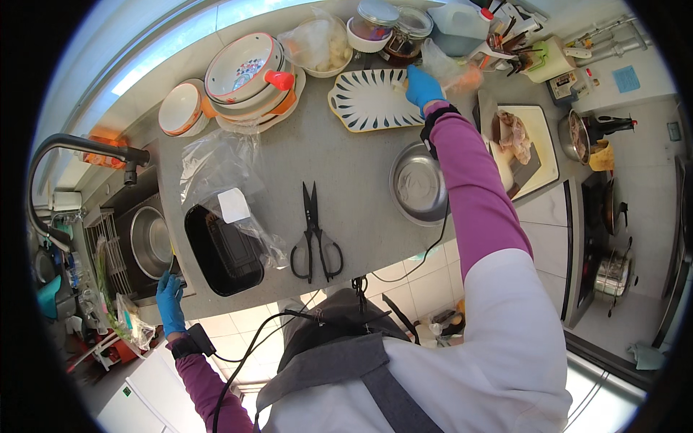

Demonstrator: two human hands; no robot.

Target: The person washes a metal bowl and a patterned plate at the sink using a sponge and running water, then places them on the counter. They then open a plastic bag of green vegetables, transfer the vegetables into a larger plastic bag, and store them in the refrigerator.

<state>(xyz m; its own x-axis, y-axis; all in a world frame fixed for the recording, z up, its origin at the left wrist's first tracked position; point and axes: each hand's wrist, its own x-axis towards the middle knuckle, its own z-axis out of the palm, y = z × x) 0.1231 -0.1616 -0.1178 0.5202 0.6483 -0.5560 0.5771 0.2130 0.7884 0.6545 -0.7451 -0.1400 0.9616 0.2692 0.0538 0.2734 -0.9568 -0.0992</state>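
My right hand (424, 89), in a blue glove, is over the right end of a white oblong serving plate (373, 103) with dark drop-shaped marks. A small pale piece (400, 86) shows beside its fingers; whether they grip it or the plate is unclear. My left hand (171, 304), also gloved, is at the front edge of the sink, close to a steel bowl (153, 243) inside it. Its fingertips are partly hidden by a dark edge there. Between the hands lie black kitchen scissors (312, 233), blades pointing away, and a black plastic tray (222, 254) beneath clear film (222, 168).
Stacked bowls and pans (243, 70) stand at the back left. A steel basin (419, 184) sits under my right forearm. Raw meat (514, 138) and a cleaver (522, 173) lie on a cutting board (544, 151) at right. A faucet (92, 143) arches over the sink.
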